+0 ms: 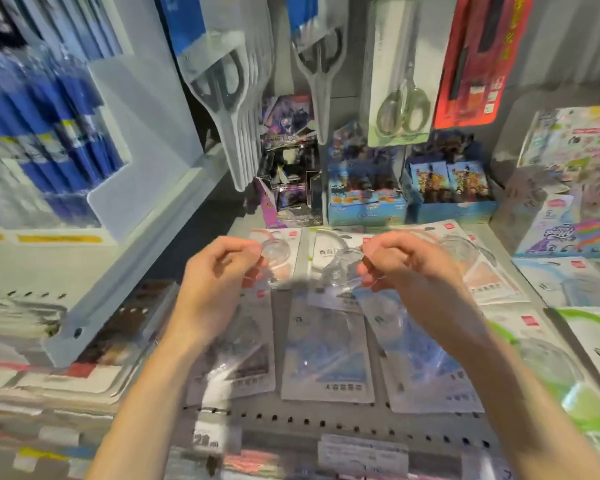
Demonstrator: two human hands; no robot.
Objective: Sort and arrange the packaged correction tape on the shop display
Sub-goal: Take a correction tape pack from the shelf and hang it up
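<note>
Head view: my left hand [219, 271] and right hand [402, 265] each seem to pinch a pack [336, 271] above the shelf [326, 420]; front row laid, rest unsorted.
</note>
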